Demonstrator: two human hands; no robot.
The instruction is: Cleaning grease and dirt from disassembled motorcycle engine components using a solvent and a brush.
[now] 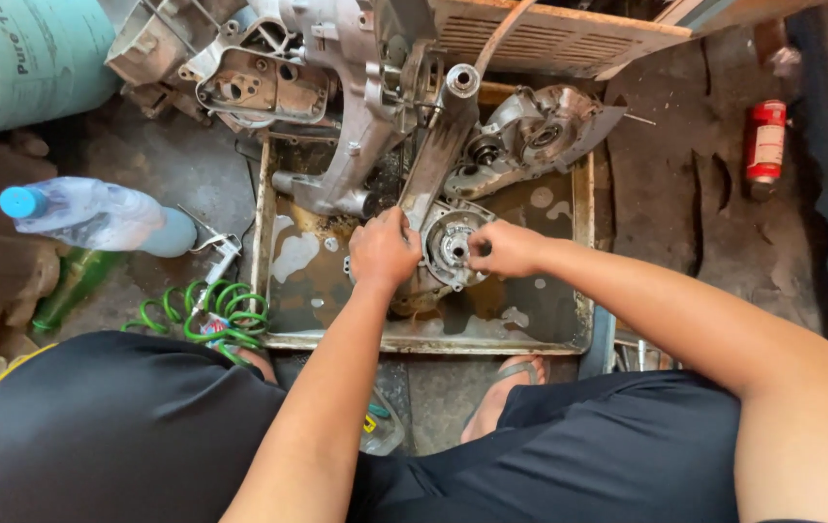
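Note:
My left hand point(384, 250) grips the left side of a grey metal engine case point(438, 145) that stands in a rusty metal tray point(583, 242). My right hand point(505, 249) has its fingers closed at the round bearing housing point(452, 246) on the case's lower end. Which small part those fingers pinch is hidden. A second round engine cover point(540, 126) lies in the tray behind. Oily liquid covers the tray's bottom.
A larger engine block point(268, 77) lies behind the tray. At the left are a clear plastic bottle point(94, 215) with a blue cap, a pale green gas cylinder point(16, 58), a coiled green air hose point(225, 312) and a green glass bottle point(70, 291). A red spray can point(766, 140) lies at the right.

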